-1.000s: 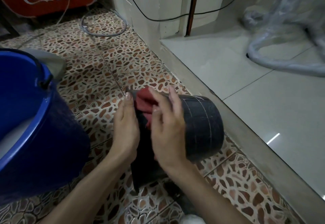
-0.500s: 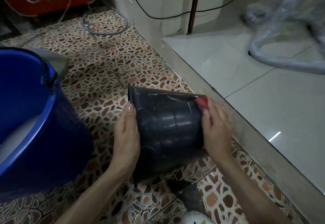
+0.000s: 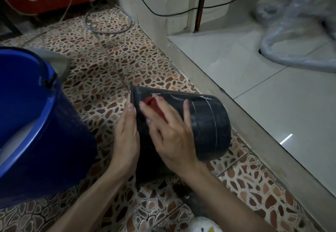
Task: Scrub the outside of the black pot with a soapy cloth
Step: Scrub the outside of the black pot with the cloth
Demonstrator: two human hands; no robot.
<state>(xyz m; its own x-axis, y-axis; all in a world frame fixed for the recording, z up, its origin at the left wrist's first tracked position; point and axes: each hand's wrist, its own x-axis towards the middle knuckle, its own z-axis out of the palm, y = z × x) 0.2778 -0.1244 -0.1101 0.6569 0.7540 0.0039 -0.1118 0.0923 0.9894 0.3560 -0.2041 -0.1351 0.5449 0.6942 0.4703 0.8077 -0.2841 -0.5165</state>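
Right hand (image 3: 171,131) was pressed flat on the red cloth (image 3: 156,107), fingers spread over it and pinning it against the upper wall of the black pot (image 3: 209,122) near the rim; a palm-down grip, seemingly chosen to put weight into the rub. Left hand (image 3: 127,133) was clamped at the rim end, thumb up along the lip, most likely bracing the pot so it could not roll or slide under the rubbing.

Pot lay on its side on the pebble-patterned floor (image 3: 101,71), mouth toward the blue bucket (image 3: 36,119), base pointing at the raised grey sill (image 3: 254,122). Pale streaks showed on its wall, possibly suds. Bucket stood just beside the left arm, presumably for easy re-wetting.
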